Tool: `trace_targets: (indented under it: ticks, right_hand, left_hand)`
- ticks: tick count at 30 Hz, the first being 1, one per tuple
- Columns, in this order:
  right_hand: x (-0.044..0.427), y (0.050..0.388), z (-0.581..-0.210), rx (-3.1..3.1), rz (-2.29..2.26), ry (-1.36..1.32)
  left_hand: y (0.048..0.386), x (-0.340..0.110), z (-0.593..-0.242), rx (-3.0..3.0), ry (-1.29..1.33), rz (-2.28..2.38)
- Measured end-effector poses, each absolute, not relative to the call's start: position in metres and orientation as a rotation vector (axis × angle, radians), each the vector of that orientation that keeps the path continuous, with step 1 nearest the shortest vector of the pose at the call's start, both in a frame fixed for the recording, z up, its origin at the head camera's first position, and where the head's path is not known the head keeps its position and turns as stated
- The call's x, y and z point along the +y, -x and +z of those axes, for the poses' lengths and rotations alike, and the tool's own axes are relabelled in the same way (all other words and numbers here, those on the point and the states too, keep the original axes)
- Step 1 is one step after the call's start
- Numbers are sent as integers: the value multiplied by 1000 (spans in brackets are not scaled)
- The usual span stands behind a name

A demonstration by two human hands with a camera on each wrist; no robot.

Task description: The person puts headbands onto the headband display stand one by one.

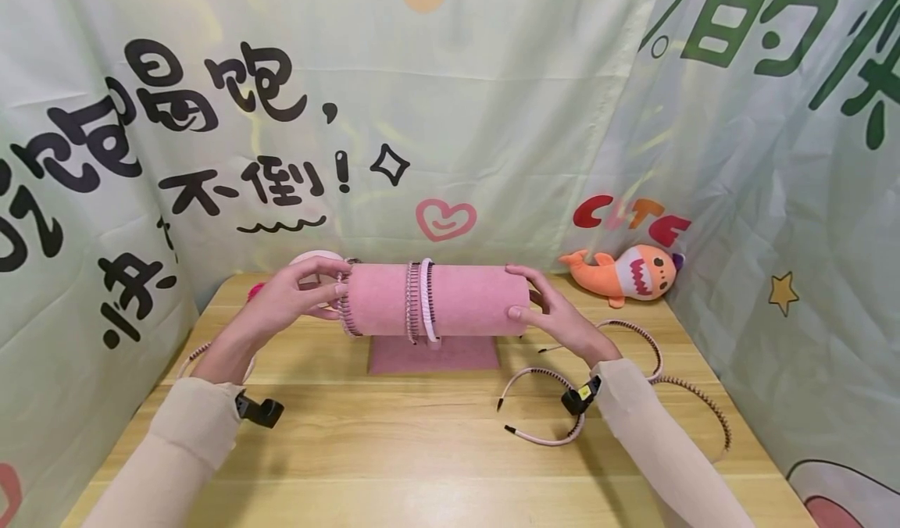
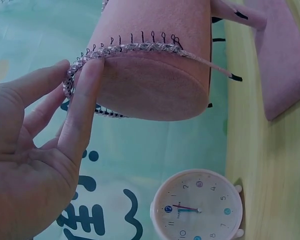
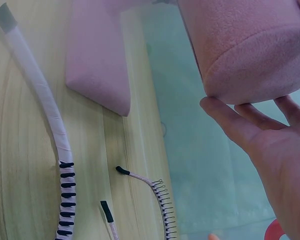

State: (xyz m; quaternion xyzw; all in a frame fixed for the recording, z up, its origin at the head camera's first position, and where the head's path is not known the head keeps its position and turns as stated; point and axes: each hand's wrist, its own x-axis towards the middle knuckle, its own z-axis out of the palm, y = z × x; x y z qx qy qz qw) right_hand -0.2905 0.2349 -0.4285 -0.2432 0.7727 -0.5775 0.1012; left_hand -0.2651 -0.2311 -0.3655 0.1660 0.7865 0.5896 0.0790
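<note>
Left grip (image 1: 294, 290) on headband (image 2: 140, 47), "CUTE" (image 1: 641, 212) behind

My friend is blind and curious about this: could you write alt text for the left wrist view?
A left hand pinches a sparkling beaded headband around one end of a pink plush headband stand. A round alarm clock stands on the wooden table, before a pale curtain printed with black characters.

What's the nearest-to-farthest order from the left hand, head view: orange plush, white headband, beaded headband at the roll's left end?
1. Beaded headband: left end of the roll, held by the left hand.
2. White headband: around the roll's middle.
3. Orange plush: back right of the table.
</note>
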Motion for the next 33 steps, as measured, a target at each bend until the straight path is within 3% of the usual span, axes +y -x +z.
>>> trace_targets:
  ticks: [21,33]
  right_hand:
    - [235,291,-430,2283,-1707,725]
    - [234,291,-430,2294,-1709,733]
  left_hand:
    - [268,-227,-368,2445,-490,1657]
    - [266,-239,-381,2595,-735,1571]
